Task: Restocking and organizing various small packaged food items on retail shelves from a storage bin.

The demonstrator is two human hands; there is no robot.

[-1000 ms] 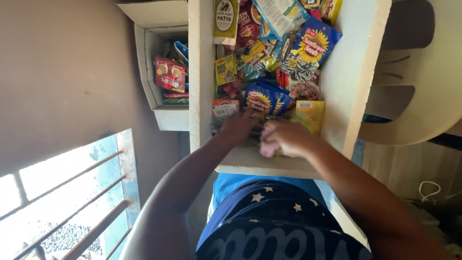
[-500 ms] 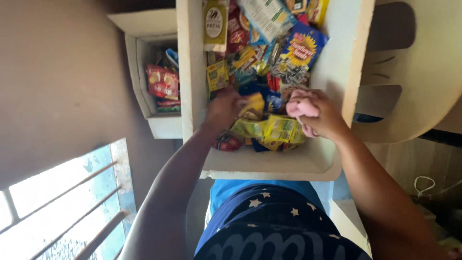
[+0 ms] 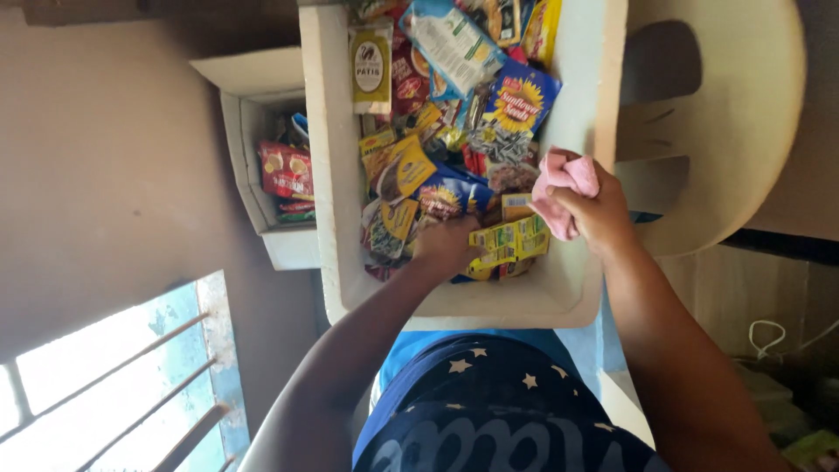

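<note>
Head view, looking down. Big white foam box fills the centre, crammed with snack packets, almost no bare floor inside; only a thin strip of white shows along the near wall and the right wall. Left hand is down inside the box at the near end, fingers curled onto a strip of yellow packets, palm hidden, so cannot tell how tight the grip is. Right hand sits at the box's right wall, fingers pinched shut around a pink cloth, which is bunched up above the knuckles and touching the rim. Both forearms come in from the bottom and cross over the near rim, crowding that edge.

Around: a smaller white box stands just beside the big one on the left, holding a red packet and a few more under it. A pale plastic chair is close on the right, nearly against the box wall. Brown wall on the left, barred window at lower left. A dark blue shirt with stars lies under the box's near edge.

Counts: two boxes, one chair, one cloth, one blue sunflower-seed bag, one light blue bag and one tall yellow sachet at the far end. Loose packets too many and overlapped to count.
</note>
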